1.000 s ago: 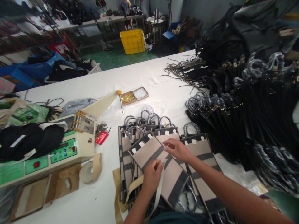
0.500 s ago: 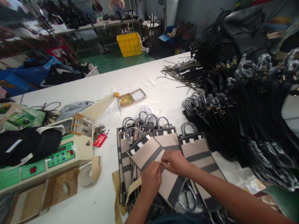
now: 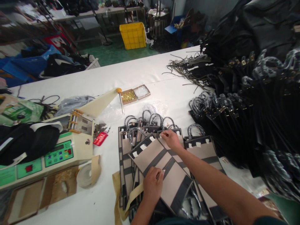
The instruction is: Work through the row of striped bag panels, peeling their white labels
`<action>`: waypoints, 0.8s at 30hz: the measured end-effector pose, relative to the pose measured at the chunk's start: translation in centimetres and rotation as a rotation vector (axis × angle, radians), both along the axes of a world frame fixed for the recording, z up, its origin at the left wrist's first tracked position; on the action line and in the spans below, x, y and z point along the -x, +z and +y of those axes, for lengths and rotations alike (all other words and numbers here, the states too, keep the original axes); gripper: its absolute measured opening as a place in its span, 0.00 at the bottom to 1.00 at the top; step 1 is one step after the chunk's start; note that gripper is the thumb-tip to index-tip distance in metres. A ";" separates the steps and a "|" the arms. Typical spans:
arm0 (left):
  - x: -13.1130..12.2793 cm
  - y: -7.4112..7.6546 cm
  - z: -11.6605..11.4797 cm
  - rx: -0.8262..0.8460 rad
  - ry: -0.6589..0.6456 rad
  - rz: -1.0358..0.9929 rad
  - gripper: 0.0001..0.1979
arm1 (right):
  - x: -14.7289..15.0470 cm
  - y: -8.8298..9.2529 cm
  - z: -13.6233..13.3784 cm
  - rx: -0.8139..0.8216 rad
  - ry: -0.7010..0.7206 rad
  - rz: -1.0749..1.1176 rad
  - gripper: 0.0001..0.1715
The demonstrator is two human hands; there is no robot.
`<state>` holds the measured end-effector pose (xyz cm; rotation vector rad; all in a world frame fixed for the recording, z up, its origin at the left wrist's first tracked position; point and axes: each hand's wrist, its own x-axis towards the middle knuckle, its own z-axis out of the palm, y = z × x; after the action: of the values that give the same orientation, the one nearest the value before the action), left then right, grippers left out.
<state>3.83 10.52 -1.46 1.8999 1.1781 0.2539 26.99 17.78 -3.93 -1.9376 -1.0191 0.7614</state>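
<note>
A taupe bag panel with black bands (image 3: 154, 156) lies tilted on top of a stack of like panels. My left hand (image 3: 152, 185) rests on its lower part and pinches a small pale strip at the fingertips. My right hand (image 3: 170, 138) reaches to the panel's upper right corner, fingertips down on a white tab there. A second panel (image 3: 204, 150) lies to the right, partly under my right forearm.
A beige machine with a green control panel (image 3: 58, 153) stands at left, a tape roll (image 3: 84, 175) beside it. A box of brass bits (image 3: 128, 96) sits further back. Black straps and bags (image 3: 253, 106) pile up along the right. A yellow crate (image 3: 132, 35) stands on the floor beyond.
My right hand has moved from beside the left hand up to the panel's top right corner. My left hand has slid down a little on the panel.
</note>
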 end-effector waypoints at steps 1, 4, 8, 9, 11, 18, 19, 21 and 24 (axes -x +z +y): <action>0.2 -0.1 0.2 0.010 0.009 0.008 0.13 | 0.0 -0.2 0.2 0.000 0.007 -0.030 0.12; 0.3 -0.4 0.6 0.032 0.037 0.031 0.14 | 0.3 -0.7 0.2 -0.023 0.009 -0.123 0.11; 0.1 -0.6 0.7 0.072 0.070 0.035 0.15 | 0.6 -1.7 0.2 -0.060 -0.040 -0.126 0.11; 0.1 -0.6 0.7 0.077 0.080 0.014 0.15 | 0.7 -1.9 0.3 -0.056 -0.073 -0.097 0.14; 0.3 -0.5 0.7 0.079 0.123 -0.044 0.17 | 0.4 -2.4 0.3 -0.047 -0.134 -0.043 0.20; 3.6 0.7 1.3 -0.027 0.475 -0.066 0.19 | -4.2 -2.6 -2.0 -0.062 -0.318 -0.364 0.26; 4.1 0.8 1.5 -0.031 0.538 -0.052 0.20 | -5.0 -2.5 -2.3 -0.014 -0.324 -0.385 0.28; 5.0 0.9 2.0 0.022 0.642 -0.044 0.20 | -6.2 -2.4 -2.8 0.074 -0.307 -0.334 0.31; 5.4 0.9 2.9 0.157 0.723 -0.091 0.22 | -6.9 -1.6 -3.0 0.045 -0.345 -0.132 0.32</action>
<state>-1.57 13.38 -0.52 1.2516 1.7285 0.6068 33.89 14.80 -5.56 -2.1503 -0.7181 0.4699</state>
